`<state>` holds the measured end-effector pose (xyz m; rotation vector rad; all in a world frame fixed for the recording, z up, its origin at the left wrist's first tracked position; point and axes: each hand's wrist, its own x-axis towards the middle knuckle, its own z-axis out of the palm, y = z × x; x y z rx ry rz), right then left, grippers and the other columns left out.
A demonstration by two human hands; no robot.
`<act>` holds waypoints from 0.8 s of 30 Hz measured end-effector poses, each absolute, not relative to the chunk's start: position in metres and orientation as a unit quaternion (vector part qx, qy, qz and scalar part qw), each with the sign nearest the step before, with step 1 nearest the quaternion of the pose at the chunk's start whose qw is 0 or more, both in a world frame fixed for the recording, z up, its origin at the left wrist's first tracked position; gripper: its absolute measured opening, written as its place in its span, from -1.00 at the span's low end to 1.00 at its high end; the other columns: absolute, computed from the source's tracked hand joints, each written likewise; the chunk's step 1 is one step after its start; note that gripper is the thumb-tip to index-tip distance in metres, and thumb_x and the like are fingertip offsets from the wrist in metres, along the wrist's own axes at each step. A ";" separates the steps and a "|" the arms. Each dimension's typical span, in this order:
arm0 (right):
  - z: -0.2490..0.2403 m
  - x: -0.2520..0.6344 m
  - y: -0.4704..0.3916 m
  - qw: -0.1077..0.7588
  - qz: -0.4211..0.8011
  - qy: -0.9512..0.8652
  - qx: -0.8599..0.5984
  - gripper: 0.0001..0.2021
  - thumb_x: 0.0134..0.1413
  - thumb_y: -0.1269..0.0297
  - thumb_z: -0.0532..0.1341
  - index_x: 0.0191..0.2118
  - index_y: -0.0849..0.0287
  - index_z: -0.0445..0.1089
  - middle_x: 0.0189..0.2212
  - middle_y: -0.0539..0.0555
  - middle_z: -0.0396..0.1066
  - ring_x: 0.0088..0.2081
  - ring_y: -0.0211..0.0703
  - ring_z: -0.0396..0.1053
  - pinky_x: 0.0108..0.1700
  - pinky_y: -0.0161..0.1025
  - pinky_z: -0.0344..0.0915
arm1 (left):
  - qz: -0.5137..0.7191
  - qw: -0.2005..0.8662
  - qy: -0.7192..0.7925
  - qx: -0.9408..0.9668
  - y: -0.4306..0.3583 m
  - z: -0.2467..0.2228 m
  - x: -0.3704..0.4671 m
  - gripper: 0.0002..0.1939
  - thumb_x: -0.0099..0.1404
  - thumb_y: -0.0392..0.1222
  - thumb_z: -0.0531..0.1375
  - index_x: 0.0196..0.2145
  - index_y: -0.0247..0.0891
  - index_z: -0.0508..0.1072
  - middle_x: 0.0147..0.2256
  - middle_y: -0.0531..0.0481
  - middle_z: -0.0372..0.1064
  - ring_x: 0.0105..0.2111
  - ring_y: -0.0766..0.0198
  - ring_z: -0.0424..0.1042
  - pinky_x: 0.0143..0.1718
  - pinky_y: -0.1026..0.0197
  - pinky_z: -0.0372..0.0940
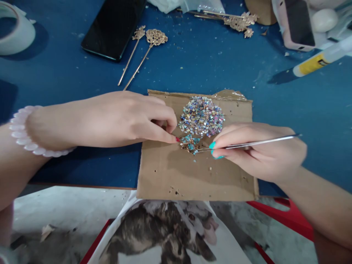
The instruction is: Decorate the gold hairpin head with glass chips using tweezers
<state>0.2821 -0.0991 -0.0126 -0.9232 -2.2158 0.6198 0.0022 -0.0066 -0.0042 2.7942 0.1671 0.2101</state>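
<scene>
A sheet of brown cardboard [192, 176] lies at the table's front edge. On it is a round pile of small shiny multicoloured chips [202, 115]. Just below the pile sits a small metal ornament [189, 143] partly covered with blue-green chips. My left hand [132, 119] comes from the left, its fingers curled and one fingertip with a red nail pressing the ornament's left edge. My right hand [258, 148] pinches thin metal tweezers [239, 145], whose tips touch the ornament's lower right part. A loose chip [194, 161] rests just below the tips.
Two gold hairpins [156, 37] [139, 33] and a black phone [114, 27] lie behind my left hand. More gold pieces [240, 22] are at the back. A tape roll [26, 36] stands far left; a yellow-labelled tube [313, 64] and a white case [298, 24] are right.
</scene>
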 end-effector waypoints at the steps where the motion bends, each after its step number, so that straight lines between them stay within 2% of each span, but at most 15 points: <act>1: -0.013 0.282 -0.099 0.324 0.236 -0.845 -0.353 -0.89 0.22 0.43 0.33 -0.27 0.07 0.42 -0.39 -0.10 0.57 -0.36 -0.27 0.55 -0.37 -0.34 0.39 | 0.080 0.162 0.055 0.982 -0.006 -0.005 0.002 -0.56 0.55 -0.21 -0.12 0.02 0.05 0.53 -0.05 0.06 0.49 -0.17 0.28 0.47 -0.28 0.29 0.21; 6: -0.011 0.281 -0.098 0.315 0.233 -0.848 -0.356 -0.90 0.23 0.41 0.32 -0.28 0.07 0.42 -0.39 -0.10 0.58 -0.37 -0.28 0.55 -0.39 -0.36 0.37 | 0.064 0.140 0.057 0.986 -0.007 -0.004 0.003 -0.54 0.56 -0.24 -0.15 0.01 -0.07 0.54 -0.05 0.02 0.49 -0.16 0.27 0.46 -0.26 0.29 0.21; 14: -0.009 0.276 -0.099 0.319 0.214 -0.859 -0.338 -0.86 0.21 0.44 0.33 -0.29 0.07 0.40 -0.42 -0.10 0.57 -0.43 -0.30 0.52 -0.36 -0.34 0.42 | 0.056 0.116 0.049 0.990 -0.008 -0.004 0.002 -0.53 0.56 -0.30 -0.16 0.06 -0.07 0.52 -0.02 -0.01 0.47 -0.13 0.27 0.44 -0.24 0.26 0.20; 24: -0.012 0.278 -0.099 0.311 0.207 -0.861 -0.344 -0.87 0.21 0.43 0.33 -0.28 0.05 0.41 -0.40 -0.11 0.57 -0.39 -0.26 0.55 -0.37 -0.33 0.41 | 0.049 0.135 0.067 0.987 -0.009 -0.003 0.004 -0.51 0.58 -0.22 -0.19 0.00 -0.12 0.54 -0.05 -0.02 0.49 -0.15 0.27 0.42 -0.25 0.27 0.18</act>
